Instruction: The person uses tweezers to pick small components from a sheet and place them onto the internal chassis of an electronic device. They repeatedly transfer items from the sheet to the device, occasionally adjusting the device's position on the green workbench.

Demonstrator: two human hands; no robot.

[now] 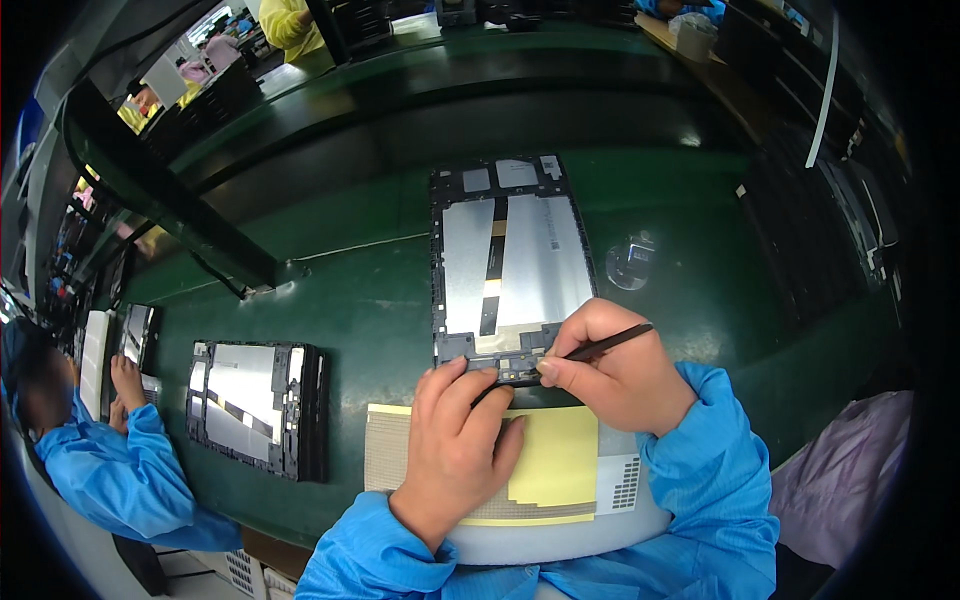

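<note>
An opened tablet chassis, black-framed with silver shielding inside, lies on the green bench in front of me. My right hand grips a thin black stick tool and presses its tip at the chassis' near edge. My left hand rests beside it, fingertips touching the same near edge. Both hands lie over a yellow sheet on a perforated pad.
A stack of similar tablet frames sits to my left. A small round clear item lies right of the chassis. A co-worker in blue works at far left. A dark rail crosses the bench's left side.
</note>
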